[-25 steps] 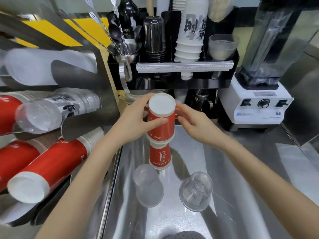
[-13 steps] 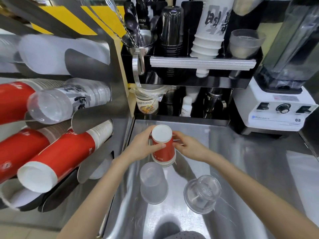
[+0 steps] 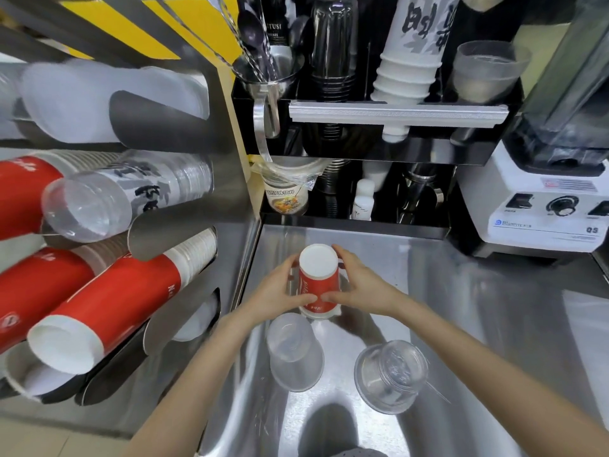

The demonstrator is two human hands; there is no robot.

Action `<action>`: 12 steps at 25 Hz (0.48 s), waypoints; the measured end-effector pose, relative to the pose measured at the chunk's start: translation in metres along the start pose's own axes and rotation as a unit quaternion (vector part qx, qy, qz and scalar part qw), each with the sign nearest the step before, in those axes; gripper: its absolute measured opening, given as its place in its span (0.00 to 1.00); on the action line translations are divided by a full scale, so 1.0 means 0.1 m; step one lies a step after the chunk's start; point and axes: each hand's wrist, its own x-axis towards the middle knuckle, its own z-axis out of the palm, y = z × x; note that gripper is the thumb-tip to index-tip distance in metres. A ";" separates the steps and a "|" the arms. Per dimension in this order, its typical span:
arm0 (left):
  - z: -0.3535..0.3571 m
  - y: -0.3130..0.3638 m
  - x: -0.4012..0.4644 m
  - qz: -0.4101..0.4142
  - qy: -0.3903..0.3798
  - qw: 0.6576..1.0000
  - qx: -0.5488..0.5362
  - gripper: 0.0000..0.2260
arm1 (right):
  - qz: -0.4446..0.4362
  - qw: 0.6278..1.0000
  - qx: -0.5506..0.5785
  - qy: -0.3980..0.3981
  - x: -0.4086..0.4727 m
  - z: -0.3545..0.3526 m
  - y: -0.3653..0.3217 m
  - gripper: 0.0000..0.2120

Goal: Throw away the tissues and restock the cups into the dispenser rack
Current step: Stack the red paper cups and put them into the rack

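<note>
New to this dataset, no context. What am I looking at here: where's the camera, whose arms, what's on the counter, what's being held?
There is no robot. A person wears one wide-angle camera on the head, looking down at their own bare arms, so the edges bend. The left hand and right hand together grip an upside-down red paper cup, standing on the steel counter. Nearer the camera stand two more upside-down cups: a frosted plastic cup and a clear plastic cup. On the left is the dispenser rack, its tubes holding red and clear cup stacks. A white blender sits at the right. No tissues show.
</note>
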 end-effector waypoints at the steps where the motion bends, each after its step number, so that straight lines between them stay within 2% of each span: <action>1: 0.01 -0.03 0.01 -0.014 -0.011 1.000 0.007 0.35 | 0.000 1.000 0.004 0.006 0.03 0.02 0.00 0.45; 3: 0.04 -0.07 0.03 -0.039 -0.033 0.999 0.012 0.36 | -0.007 1.000 0.011 0.021 0.06 0.07 -0.01 0.45; 5: 0.05 -0.10 0.06 -0.067 -0.043 0.997 -0.010 0.36 | -0.022 0.999 0.024 0.035 0.09 0.10 -0.01 0.40; 8: 0.05 -0.08 0.09 -0.101 -0.044 0.991 -0.070 0.35 | -0.037 0.997 0.041 0.056 0.07 0.08 -0.01 0.35; 12: 0.00 0.04 0.00 -0.121 -0.032 0.986 -0.112 0.33 | -0.050 0.993 0.069 0.078 -0.02 -0.03 -0.11 0.34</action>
